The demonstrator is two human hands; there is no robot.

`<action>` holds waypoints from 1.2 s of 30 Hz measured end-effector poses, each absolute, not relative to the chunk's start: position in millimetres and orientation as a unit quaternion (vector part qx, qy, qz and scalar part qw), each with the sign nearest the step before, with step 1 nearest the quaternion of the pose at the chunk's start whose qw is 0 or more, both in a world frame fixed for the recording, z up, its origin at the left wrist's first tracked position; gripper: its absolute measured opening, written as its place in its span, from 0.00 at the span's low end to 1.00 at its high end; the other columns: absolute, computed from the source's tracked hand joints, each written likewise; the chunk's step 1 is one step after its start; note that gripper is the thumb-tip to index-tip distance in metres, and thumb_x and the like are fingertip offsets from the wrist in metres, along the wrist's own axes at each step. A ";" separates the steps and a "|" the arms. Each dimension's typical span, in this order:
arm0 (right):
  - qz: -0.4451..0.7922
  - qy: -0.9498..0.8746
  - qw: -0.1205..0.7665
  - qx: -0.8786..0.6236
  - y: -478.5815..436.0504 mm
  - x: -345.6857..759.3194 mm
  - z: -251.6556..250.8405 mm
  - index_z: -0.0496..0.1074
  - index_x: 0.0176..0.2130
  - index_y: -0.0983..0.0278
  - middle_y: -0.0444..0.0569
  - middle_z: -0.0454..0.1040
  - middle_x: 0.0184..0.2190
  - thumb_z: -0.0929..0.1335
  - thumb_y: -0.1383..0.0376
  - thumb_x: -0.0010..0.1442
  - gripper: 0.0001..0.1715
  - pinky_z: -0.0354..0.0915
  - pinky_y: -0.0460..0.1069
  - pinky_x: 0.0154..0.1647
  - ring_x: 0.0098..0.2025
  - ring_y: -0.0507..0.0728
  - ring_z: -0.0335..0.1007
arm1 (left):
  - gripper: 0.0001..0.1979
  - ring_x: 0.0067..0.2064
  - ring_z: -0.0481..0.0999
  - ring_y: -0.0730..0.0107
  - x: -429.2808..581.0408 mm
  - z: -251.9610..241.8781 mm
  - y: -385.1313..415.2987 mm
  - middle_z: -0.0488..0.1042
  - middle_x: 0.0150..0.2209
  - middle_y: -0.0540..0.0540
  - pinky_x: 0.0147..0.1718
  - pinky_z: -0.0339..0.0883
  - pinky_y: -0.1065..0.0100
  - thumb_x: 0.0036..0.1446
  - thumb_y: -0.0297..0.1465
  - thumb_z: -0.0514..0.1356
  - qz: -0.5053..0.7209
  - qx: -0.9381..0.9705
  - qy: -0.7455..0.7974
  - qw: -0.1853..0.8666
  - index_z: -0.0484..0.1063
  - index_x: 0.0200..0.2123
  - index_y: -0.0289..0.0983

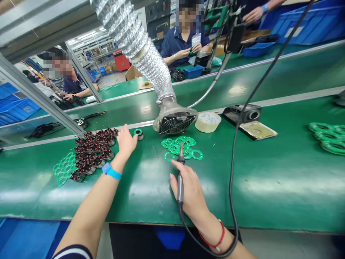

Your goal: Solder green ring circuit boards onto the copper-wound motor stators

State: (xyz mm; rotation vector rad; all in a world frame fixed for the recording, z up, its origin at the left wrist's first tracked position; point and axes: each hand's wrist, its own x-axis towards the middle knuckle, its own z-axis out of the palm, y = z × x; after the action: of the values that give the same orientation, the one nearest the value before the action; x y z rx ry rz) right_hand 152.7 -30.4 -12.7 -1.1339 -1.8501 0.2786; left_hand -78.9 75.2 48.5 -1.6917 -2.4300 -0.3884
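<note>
Nearest the camera, a dark sleeve (74, 253) with a white stripe is covering part of the left forearm (94, 205). Left of the left hand, a patch of green ring-shaped circuit boards (64, 167) is lying on the green bench (269, 187). Next to it, dark motor stators with copper windings (93, 154) are standing in close rows, reaching almost to that hand. A blue wristband (111, 171) is circling the left wrist. The left hand (126, 141) is hovering between the rows and a single stator topped with a green ring (138, 134); its fingers are bending, and I cannot tell whether they are gripping anything. Ahead of the right hand, a foil duct (145, 54) is leading down to an extractor fan (176, 124). Nearer that hand, a loose pile of green rings (174, 148) is lying just past the fingertips. The right hand (192, 190) is holding a soldering iron (180, 190), whose tip is pointing away over the pile; whether it is touching a ring I cannot tell. Right of and beyond this hand, a tape roll (207, 126) is sitting near an iron stand (250, 108) with a sponge tray (257, 130). Farther right, more green rings (331, 146) are lying stacked.
</note>
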 end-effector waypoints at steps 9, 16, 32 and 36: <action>0.118 -0.733 0.487 -0.460 -25.1 154.8 -9.9 0.65 0.51 0.63 0.53 0.77 0.39 0.62 0.68 0.62 0.17 0.67 0.56 0.42 0.40 0.59 0.73 | 0.19 0.56 0.61 0.35 -108.1 56.6 72.8 0.68 0.51 0.25 0.51 0.56 0.44 0.55 0.35 0.59 -0.046 -0.543 -0.831 0.112 0.71 0.45 0.26; 0.152 -0.781 0.337 -0.504 -18.7 157.5 -8.4 0.66 0.52 0.65 0.52 0.77 0.33 0.59 0.68 0.66 0.17 0.65 0.54 0.40 0.36 0.60 0.72 | 0.08 0.53 0.63 0.51 -62.5 33.7 9.2 0.68 0.50 0.38 0.50 0.62 0.52 0.59 0.35 0.56 -0.096 -0.792 -0.601 0.048 0.70 0.33 0.37; 0.206 -0.826 0.269 -0.451 4.2 150.7 -2.6 0.62 0.51 0.64 0.50 0.74 0.38 0.65 0.76 0.55 0.24 0.63 0.54 0.44 0.39 0.58 0.65 | 0.06 0.58 0.66 0.57 -72.3 9.1 -2.3 0.70 0.53 0.39 0.57 0.57 0.50 0.57 0.32 0.57 -0.318 -0.746 -0.544 -0.215 0.67 0.38 0.38; 0.196 -0.809 0.285 -0.475 4.6 148.9 -2.4 0.61 0.54 0.65 0.56 0.72 0.44 0.67 0.72 0.56 0.26 0.63 0.58 0.47 0.45 0.62 0.64 | 0.31 0.62 0.61 0.53 -61.1 5.4 -2.4 0.61 0.61 0.35 0.58 0.54 0.49 0.53 0.34 0.62 -0.285 -0.731 -0.572 -0.239 0.55 0.57 0.38</action>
State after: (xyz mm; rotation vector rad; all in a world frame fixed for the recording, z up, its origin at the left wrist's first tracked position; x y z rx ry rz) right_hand 148.9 4.6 -2.4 -1.2699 -2.1640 0.5251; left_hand -61.1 -2.4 5.4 -2.7283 -2.1357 -1.0623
